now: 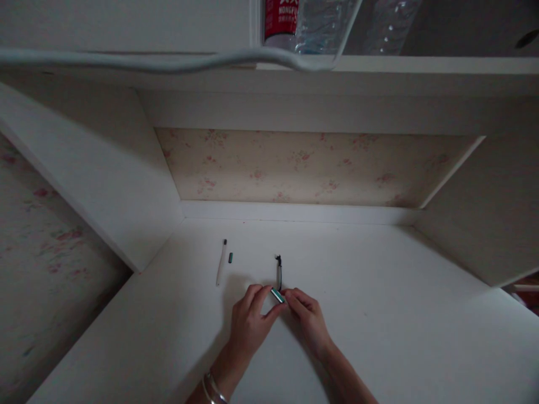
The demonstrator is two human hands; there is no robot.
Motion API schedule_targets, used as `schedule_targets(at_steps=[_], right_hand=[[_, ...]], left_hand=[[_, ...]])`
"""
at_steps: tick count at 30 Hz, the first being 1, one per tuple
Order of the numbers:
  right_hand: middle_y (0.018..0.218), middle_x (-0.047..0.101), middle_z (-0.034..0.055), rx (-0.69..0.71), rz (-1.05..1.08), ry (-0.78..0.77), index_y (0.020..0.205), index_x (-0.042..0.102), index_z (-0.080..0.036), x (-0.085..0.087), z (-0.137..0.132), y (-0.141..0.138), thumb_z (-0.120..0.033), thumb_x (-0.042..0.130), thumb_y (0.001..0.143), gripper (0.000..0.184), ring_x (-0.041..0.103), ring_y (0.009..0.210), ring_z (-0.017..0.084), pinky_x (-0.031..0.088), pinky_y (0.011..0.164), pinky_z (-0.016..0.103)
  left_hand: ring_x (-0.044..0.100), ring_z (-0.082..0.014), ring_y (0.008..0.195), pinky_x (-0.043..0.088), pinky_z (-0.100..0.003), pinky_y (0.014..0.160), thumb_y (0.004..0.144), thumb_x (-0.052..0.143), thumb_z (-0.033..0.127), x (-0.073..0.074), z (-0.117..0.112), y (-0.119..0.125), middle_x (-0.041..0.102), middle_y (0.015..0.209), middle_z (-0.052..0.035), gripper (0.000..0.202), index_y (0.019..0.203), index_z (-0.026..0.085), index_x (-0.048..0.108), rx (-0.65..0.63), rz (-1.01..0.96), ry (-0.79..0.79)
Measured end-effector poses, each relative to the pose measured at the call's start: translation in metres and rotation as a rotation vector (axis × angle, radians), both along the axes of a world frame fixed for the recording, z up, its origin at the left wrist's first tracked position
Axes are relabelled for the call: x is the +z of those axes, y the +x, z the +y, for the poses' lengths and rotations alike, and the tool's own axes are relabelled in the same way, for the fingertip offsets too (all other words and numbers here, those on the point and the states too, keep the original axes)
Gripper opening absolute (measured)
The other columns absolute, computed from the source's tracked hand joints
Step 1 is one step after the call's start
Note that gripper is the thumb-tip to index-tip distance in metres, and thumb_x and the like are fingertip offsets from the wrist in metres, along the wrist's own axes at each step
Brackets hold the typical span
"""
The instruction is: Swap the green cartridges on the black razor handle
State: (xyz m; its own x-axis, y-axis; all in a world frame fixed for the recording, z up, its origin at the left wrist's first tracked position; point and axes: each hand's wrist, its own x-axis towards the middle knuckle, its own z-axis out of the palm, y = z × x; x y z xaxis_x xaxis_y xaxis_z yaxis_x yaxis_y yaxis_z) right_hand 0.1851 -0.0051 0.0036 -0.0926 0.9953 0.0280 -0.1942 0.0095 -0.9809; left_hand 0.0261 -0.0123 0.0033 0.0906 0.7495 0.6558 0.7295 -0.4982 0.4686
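My left hand (251, 315) pinches a small rectangular green piece (277, 295) with a pale stripe and dark edges between thumb and fingers. To its right, my right hand (306, 314) is closed, fingertips pressed together close to the green piece. A thin black stick-like piece (280, 273) with a small hooked end stretches away from the right fingertips, which seem to grip its near end. Its exact kind cannot be made out. Farther left on the white tabletop (357, 269) lie a slim white stick (221, 264) with a black tip and a second small green piece (231, 257).
White side panels (101, 168) flank the tabletop, with flowered wallpaper (311, 168) behind. Overhead, a shelf edge (400, 64) holds plastic bottles (320, 25), one with a red label. A thick pale cable (168, 62) runs along the shelf.
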Motion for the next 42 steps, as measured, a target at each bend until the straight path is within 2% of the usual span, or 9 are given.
schedule_targets(at_steps=[5, 11, 15, 19, 26, 30, 34, 38, 42], right_hand=[[0.067, 0.053, 0.0006, 0.028, 0.008, 0.026, 0.07, 0.071, -0.016, 0.0, 0.003, 0.003, -0.044, 0.07, 0.08, 0.029, 0.044, 0.065, 0.016, 0.033, 0.059, 0.026], [0.062, 0.048, -0.0011, 0.036, -0.007, -0.009, 0.065, 0.071, -0.017, 0.0, 0.003, 0.004, -0.038, 0.07, 0.077, 0.025, 0.038, 0.057, 0.013, 0.027, 0.052, 0.024], [0.061, 0.046, -0.002, 0.022, 0.04, -0.033, 0.063, 0.07, -0.016, 0.001, 0.005, 0.006, -0.032, 0.069, 0.073, 0.018, 0.034, 0.053, 0.012, 0.023, 0.048, 0.024], [0.055, 0.043, -0.0031, 0.027, 0.047, -0.053, 0.059, 0.068, -0.016, 0.002, 0.007, 0.009, -0.03, 0.069, 0.069, 0.017, 0.029, 0.05, 0.011, 0.019, 0.046, 0.024], [0.05, 0.036, -0.005, 0.057, 0.052, -0.092, 0.057, 0.066, -0.015, 0.008, 0.004, 0.011, -0.034, 0.072, 0.068, 0.023, 0.025, 0.048, 0.01, 0.015, 0.045, 0.025], [0.053, 0.034, -0.005, 0.062, 0.077, -0.107, 0.063, 0.068, -0.014, 0.01, 0.005, 0.012, -0.044, 0.071, 0.074, 0.032, 0.023, 0.048, 0.01, 0.014, 0.045, 0.025], [0.055, 0.034, -0.0046, 0.041, 0.093, -0.113, 0.082, 0.072, -0.014, 0.007, 0.006, 0.013, -0.054, 0.067, 0.078, 0.041, 0.023, 0.048, 0.011, 0.013, 0.045, 0.026], [0.059, 0.04, -0.0037, 0.041, 0.04, -0.018, 0.096, 0.072, -0.017, 0.004, 0.003, 0.011, -0.049, 0.075, 0.074, 0.039, 0.028, 0.052, 0.012, 0.018, 0.047, 0.025], [0.061, 0.04, -0.0039, 0.033, -0.015, 0.093, 0.098, 0.072, -0.018, 0.004, 0.0, 0.008, -0.043, 0.076, 0.074, 0.035, 0.032, 0.055, 0.013, 0.023, 0.049, 0.025]], left_hand=[[0.064, -0.0193, 0.086, 0.053, -0.028, 0.073, 0.084, 0.064, 0.044, 0.001, -0.001, 0.002, 0.062, 0.094, -0.0068, 0.038, 0.112, 0.019, 0.057, -0.025, 0.088, 0.064], [0.065, -0.0197, 0.087, 0.054, -0.029, 0.073, 0.084, 0.063, 0.046, -0.002, -0.003, 0.002, 0.063, 0.097, -0.0064, 0.039, 0.113, 0.021, 0.057, -0.024, 0.137, 0.038], [0.064, -0.0201, 0.091, 0.055, -0.029, 0.076, 0.086, 0.057, 0.05, -0.003, -0.002, 0.001, 0.061, 0.101, -0.0083, 0.046, 0.121, 0.02, 0.054, -0.097, 0.127, 0.006], [0.064, -0.0163, 0.085, 0.055, -0.027, 0.074, 0.093, 0.051, 0.039, -0.006, 0.001, -0.001, 0.06, 0.102, -0.0073, 0.036, 0.125, 0.022, 0.052, -0.19, 0.139, -0.013], [0.063, -0.0141, 0.078, 0.053, -0.024, 0.071, 0.095, 0.051, 0.025, -0.003, 0.002, -0.001, 0.062, 0.092, -0.005, 0.021, 0.114, 0.021, 0.06, -0.244, 0.078, 0.006], [0.063, -0.0147, 0.08, 0.053, -0.025, 0.072, 0.094, 0.051, 0.026, 0.001, 0.001, -0.001, 0.062, 0.09, -0.0053, 0.018, 0.108, 0.02, 0.061, -0.222, 0.05, 0.01], [0.062, -0.0141, 0.077, 0.053, -0.025, 0.071, 0.094, 0.052, 0.025, 0.0, 0.004, -0.003, 0.061, 0.089, -0.005, 0.015, 0.105, 0.02, 0.062, -0.162, -0.047, 0.016], [0.062, -0.0143, 0.077, 0.052, -0.024, 0.07, 0.094, 0.052, 0.023, 0.0, 0.006, -0.004, 0.059, 0.088, -0.0045, 0.015, 0.104, 0.02, 0.062, -0.14, -0.125, 0.014], [0.061, -0.0143, 0.077, 0.052, -0.024, 0.07, 0.094, 0.052, 0.024, 0.0, 0.005, -0.004, 0.059, 0.088, -0.0042, 0.015, 0.103, 0.02, 0.063, -0.124, -0.132, 0.001]])
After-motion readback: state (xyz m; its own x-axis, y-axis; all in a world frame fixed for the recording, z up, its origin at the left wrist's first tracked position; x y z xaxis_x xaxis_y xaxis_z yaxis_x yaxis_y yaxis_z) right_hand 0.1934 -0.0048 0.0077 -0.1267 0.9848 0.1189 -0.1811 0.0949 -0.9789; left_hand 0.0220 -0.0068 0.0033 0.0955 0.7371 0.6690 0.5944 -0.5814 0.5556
